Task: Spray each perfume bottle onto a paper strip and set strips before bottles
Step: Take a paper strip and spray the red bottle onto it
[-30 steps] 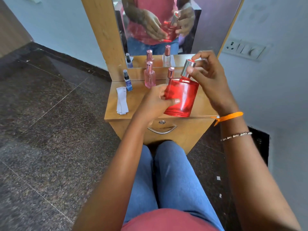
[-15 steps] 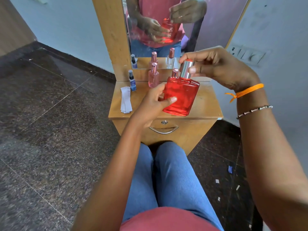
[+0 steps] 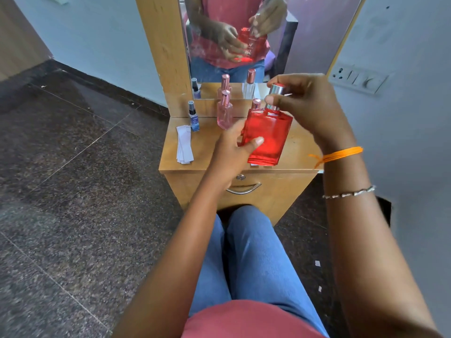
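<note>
We hold the red bottle [image 3: 267,137] in the air above the front part of the table [image 3: 300,152], a little right of the middle. Its long axis stands almost upright, with the top leaning slightly toward 1 o'clock. Our left hand [image 3: 234,152] grips the body from the 9 o'clock side, the thumb lying across the front face. Our right hand [image 3: 305,106] comes from 2 o'clock and pinches the silver cap [image 3: 275,93] at the top. So the cap lies directly above the left hand, and the right hand is the nearer one to it. We judge that the cap must come off along this same axis, upward, before any spraying.

The bottle is flat, rectangular, clear red glass; how much liquid is inside we cannot tell.

At 10 o'clock from it stands a pink bottle [image 3: 224,113], farther left a small blue bottle [image 3: 194,118], and just beside that the white paper strips [image 3: 184,145] lie in a pile. Another pink cap [image 3: 256,103] shows just behind the red bottle.
</note>
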`<state>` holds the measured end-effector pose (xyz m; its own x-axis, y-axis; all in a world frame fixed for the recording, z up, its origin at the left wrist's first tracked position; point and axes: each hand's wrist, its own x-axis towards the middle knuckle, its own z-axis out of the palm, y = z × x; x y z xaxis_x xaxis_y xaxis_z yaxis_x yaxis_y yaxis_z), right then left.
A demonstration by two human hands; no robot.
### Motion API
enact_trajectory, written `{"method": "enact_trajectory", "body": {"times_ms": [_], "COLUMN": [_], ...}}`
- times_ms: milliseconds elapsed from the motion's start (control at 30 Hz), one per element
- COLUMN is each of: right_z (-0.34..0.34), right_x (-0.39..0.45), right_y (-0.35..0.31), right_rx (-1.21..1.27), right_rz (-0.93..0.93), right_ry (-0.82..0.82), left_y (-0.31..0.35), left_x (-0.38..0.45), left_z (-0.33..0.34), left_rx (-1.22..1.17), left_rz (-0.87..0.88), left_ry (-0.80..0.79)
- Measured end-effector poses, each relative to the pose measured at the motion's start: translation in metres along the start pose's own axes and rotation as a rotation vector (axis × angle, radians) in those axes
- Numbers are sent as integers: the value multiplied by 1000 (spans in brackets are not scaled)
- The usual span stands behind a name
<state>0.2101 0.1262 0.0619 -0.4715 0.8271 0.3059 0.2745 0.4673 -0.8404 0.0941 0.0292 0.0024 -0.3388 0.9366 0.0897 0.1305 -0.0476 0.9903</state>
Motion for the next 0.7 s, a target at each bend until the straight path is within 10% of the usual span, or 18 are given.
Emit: {"method": "enact_trajectory", "body": {"times_ms": [233, 500, 700], "right_z": [-20, -3, 19], "right_x": [-3, -21, -26], "right_y": [10, 17, 17], "right_rx": [636, 734, 331], "right_rz": [15, 139, 132], "right_ry": [-453, -93, 268], "left_y": [5, -1, -9], "left_x": [-1, -8, -11], "left_z": [-20, 3, 17], "left_rx": [-256, -107, 55], "left_rz": [-106, -34, 18], "left_ry": [-317, -104, 31]}}
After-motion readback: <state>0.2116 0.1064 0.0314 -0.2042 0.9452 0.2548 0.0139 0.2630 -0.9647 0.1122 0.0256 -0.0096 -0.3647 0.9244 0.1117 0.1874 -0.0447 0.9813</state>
